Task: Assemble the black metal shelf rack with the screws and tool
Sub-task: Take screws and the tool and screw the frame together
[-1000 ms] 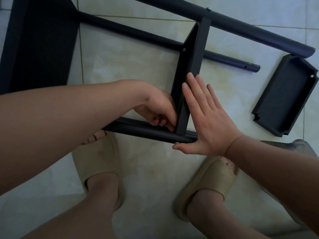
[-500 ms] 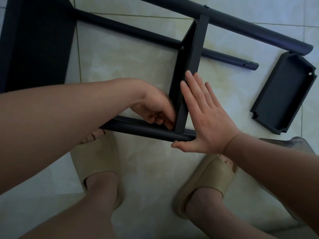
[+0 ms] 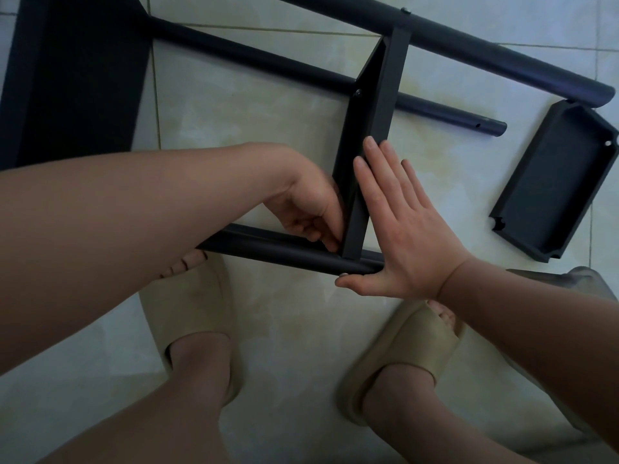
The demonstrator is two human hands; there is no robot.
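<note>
My right hand (image 3: 408, 229) presses flat, fingers straight, on the shelf tray (image 3: 371, 128). My left hand (image 3: 311, 209) curls beside those fingers at the pole (image 3: 268, 246) — whether it holds anything, I cannot tell.

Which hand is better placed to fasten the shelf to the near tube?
Probably left: the left hand curls at that joint; the right hand presses flat against the shelf, steadying it.

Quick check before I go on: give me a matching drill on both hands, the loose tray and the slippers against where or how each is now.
1 left hand
2 right hand
3 loose tray
4 slippers

A lies apart on the floor tiles
B flat against the mounted shelf
C beige, on the feet
D fingers curled where that shelf meets the near tube

Pairs: 1-D, 2-B, 3-A, 4-C
</note>
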